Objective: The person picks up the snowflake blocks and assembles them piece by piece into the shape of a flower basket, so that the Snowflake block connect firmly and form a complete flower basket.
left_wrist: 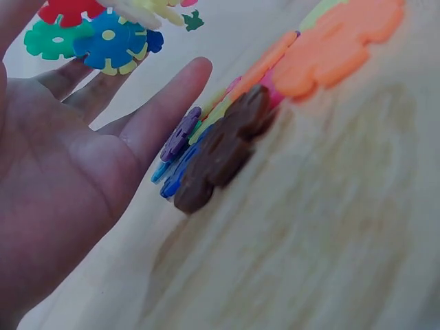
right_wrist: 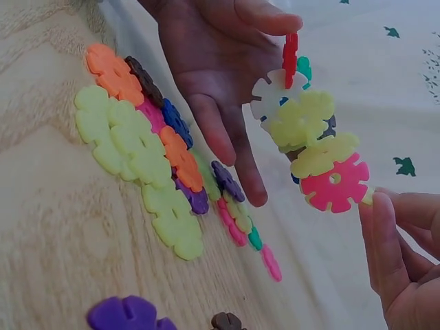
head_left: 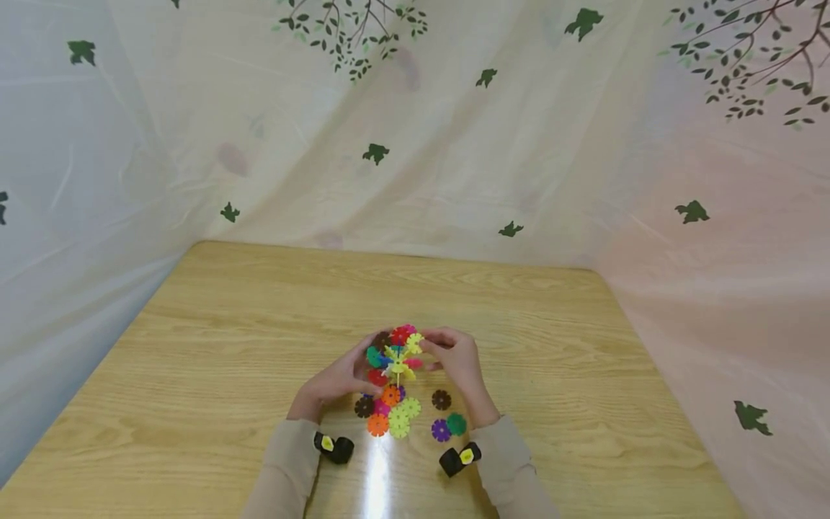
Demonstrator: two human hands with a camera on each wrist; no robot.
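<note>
Wood-grain table (head_left: 532, 346); pale drape (head_left: 441, 166) behind, green prints (head_left: 376, 153), perhaps birds.

This looks like a screened-off tabletop booth — what kind of building or room holds it cannot be told. Pale, creased fabric (head_left: 305, 194) hangs across the upper half of the head view and down its left and right sides, closing in the table on three sides. Printed on it are dark green bird-like shapes (head_left: 376, 153) and, at the top centre and upper right, leafy branches (head_left: 368, 16). A wood-grained table (head_left: 214, 346) fills the lower half, its far corners rounded. Black wrist devices (head_left: 340, 450) with yellow markings, at the lower centre, suggest a recording setup — rather than an everyday room.
</note>
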